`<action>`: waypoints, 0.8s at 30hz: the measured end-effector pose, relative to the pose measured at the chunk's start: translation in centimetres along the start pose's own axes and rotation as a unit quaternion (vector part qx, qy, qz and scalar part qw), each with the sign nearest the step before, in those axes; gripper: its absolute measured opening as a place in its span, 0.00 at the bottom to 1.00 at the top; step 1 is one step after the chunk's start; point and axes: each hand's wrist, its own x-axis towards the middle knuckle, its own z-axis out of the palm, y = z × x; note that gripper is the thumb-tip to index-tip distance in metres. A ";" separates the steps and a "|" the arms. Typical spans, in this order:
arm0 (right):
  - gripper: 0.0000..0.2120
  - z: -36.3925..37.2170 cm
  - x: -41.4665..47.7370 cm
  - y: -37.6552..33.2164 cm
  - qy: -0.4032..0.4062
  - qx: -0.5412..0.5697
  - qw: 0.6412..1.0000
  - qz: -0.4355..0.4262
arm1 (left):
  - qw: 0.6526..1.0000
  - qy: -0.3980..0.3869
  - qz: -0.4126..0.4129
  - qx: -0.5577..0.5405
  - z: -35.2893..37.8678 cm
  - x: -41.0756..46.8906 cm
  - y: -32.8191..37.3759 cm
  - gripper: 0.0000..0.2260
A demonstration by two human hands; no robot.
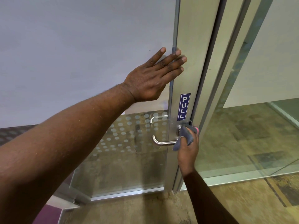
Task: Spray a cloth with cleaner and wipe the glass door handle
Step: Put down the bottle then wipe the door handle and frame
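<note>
The steel lever handle [163, 142] juts left from the aluminium frame of the glass door [187, 78], below a blue PULL sticker [184, 106]. My right hand [188, 152] grips a grey cloth [186, 135] with a pink edge and presses it against the handle's base at the frame. My left hand [153, 76] lies flat, fingers spread, on the frosted glass and frame edge above the sticker. No spray bottle is in view.
A second handle [157, 118] shows through the glass on the door's far side. The lower pane [123, 159] is clear with a band of frosted dots. A fixed glass panel [252, 110] stands to the right. Brown patterned carpet [145, 210] covers the floor.
</note>
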 end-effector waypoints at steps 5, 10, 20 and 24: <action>0.16 1.2 -0.2 0.4 0.085 0.228 0.961 0.133 | 1.000 -0.001 0.002 -0.001 0.1 0.0 0.1 0.23; 0.13 2.3 -0.6 1.2 0.156 0.307 0.900 0.268 | 1.000 0.001 0.002 -0.001 0.0 0.1 0.0 0.23; 0.20 1.4 -1.0 0.9 0.056 0.437 0.839 0.318 | 1.000 0.003 0.000 0.001 -0.1 -0.1 0.0 0.23; 0.21 0.1 -1.1 1.0 0.046 0.501 0.775 0.383 | 1.000 0.002 -0.001 -0.001 -0.3 -0.1 0.0 0.23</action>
